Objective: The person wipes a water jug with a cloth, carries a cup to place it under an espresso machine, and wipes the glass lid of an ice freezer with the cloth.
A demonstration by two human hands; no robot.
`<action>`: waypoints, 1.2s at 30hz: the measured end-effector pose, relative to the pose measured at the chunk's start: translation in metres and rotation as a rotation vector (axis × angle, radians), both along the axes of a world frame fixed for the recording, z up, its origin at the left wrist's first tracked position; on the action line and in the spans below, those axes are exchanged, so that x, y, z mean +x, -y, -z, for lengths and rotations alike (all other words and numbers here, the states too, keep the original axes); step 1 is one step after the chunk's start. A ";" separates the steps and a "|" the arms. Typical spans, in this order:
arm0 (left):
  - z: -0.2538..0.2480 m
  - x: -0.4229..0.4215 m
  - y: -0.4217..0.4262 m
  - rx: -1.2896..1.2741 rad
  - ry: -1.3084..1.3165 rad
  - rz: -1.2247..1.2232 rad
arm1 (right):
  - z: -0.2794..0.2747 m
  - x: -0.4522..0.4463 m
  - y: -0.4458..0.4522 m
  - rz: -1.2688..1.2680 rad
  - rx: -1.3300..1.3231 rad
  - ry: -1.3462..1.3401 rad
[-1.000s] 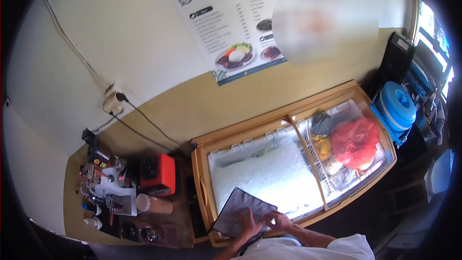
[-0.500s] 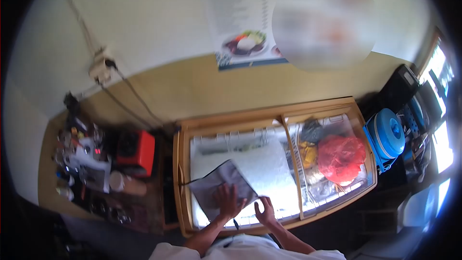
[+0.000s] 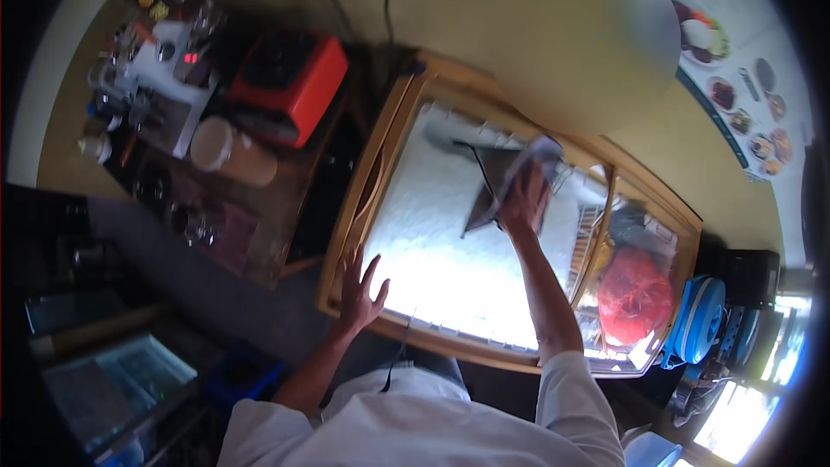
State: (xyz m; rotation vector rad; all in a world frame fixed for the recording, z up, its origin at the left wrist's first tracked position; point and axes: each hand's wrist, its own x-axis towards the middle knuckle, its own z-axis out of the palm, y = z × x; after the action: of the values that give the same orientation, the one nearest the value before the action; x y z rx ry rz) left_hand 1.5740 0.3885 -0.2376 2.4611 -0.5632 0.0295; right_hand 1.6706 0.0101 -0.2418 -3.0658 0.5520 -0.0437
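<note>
Fingers splayed, my left hand point(image 3: 359, 290) hangs by the near left edge of the freezer point(image 3: 361, 233). My right hand point(image 3: 524, 199) lies on a grey cloth point(image 3: 494, 175) over the far middle part of the freezer's top; whether it grips the cloth or only presses it, I cannot tell. My two hands are well apart. Brown framing borders the top, and bright light glares near me. Past the far side rises a tan wall point(image 3: 450, 9), with a picture menu point(image 3: 737, 95) at upper right. On my left, a dark table point(image 3: 290, 207) bears a red machine point(image 3: 298, 95), a white machine point(image 3: 169, 60) with glowing red marks, and a brownish jar point(image 3: 246, 160) with a pale lid. Inside the freezer's left section I see a white, icy-looking mass point(image 3: 424, 233); right of the divider point(image 3: 598, 238) lies a red plastic bag point(image 3: 635, 294). Beyond that end sits a blue jug point(image 3: 702, 320), its inside hidden.
</note>
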 end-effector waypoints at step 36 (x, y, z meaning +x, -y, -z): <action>0.015 -0.029 0.154 0.380 0.053 -0.106 | -0.027 -0.304 -0.041 -0.145 0.979 0.170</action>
State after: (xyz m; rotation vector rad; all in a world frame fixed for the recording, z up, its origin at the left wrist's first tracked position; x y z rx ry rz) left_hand 1.5454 0.2343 -0.2524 2.8660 -0.4966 0.0327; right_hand 1.3664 0.0515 -0.2148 -2.1086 0.2246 -0.0207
